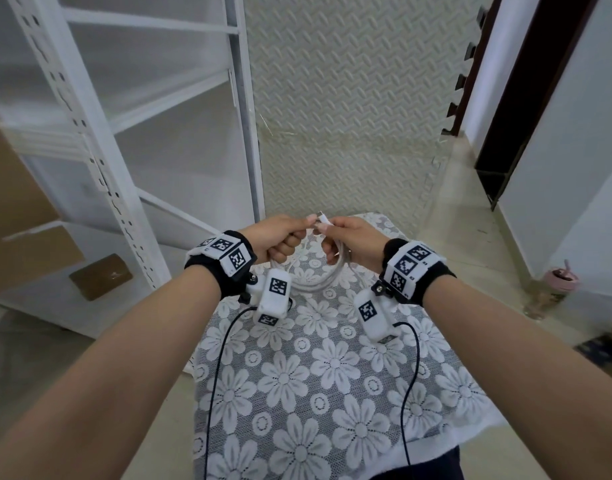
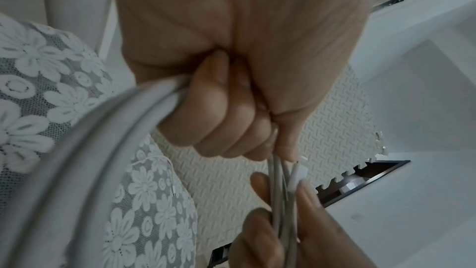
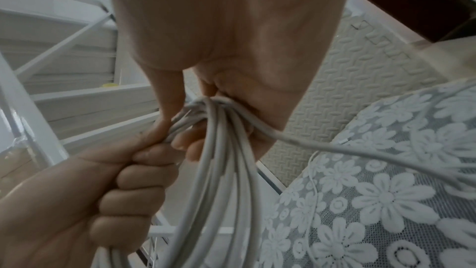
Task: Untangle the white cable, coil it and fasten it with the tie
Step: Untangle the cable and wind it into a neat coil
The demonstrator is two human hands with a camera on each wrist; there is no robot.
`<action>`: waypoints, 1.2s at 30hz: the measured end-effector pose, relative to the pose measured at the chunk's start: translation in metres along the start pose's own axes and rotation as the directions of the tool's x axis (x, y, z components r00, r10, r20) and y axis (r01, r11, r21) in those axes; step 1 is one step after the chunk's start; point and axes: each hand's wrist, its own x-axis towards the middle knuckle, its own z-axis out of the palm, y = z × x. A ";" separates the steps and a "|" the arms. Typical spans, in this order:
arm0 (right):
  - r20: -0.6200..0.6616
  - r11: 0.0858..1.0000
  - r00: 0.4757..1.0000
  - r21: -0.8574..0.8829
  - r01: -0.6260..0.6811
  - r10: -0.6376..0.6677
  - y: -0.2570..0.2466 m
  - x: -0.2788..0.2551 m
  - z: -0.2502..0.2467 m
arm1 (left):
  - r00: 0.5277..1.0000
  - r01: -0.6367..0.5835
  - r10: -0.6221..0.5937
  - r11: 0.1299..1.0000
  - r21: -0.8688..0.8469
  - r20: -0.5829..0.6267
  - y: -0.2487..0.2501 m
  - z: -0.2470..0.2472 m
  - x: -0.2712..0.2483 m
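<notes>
The white cable [image 1: 315,279] is gathered into a coil of several loops that hangs between my hands above the table with the lace cloth [image 1: 332,375]. My left hand [image 1: 280,237] is a fist round the loops [image 2: 103,150]. My right hand [image 1: 353,240] grips the same bundle [image 3: 226,150] and pinches a white plug [image 1: 323,219] at the top, also in the left wrist view as the plug [image 2: 297,174]. One cable end [image 3: 335,148] trails off to the right. A thin white wire [image 3: 313,170], perhaps the tie, lies on the cloth.
White metal shelving [image 1: 124,133] with cardboard boxes [image 1: 20,237] stands on the left. A textured foam mat [image 1: 349,116] covers the floor ahead. A pink bottle [image 1: 557,282] stands on the floor at the right, near a dark door frame [image 1: 505,133].
</notes>
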 end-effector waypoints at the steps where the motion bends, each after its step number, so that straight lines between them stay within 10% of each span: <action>1: -0.007 1.000 1.000 0.014 -0.011 0.011 -0.001 -0.002 -0.001 | 1.000 -0.008 0.007 1.000 -0.018 -0.020 0.000 -0.002 0.001; 13: -0.072 0.998 0.997 0.059 0.011 -0.007 0.001 -0.001 -0.006 | 0.987 -0.072 0.003 0.899 -0.432 -0.159 -0.003 0.002 0.006; 22: -0.113 0.999 0.993 0.037 0.025 -0.021 0.002 -0.002 -0.005 | 0.998 0.057 -0.056 0.832 -0.551 0.019 -0.005 -0.004 0.006; 36: 0.002 0.974 0.999 -0.223 -0.039 0.040 0.002 -0.003 -0.004 | 0.998 0.059 -0.061 0.961 -0.269 0.002 -0.002 -0.009 0.007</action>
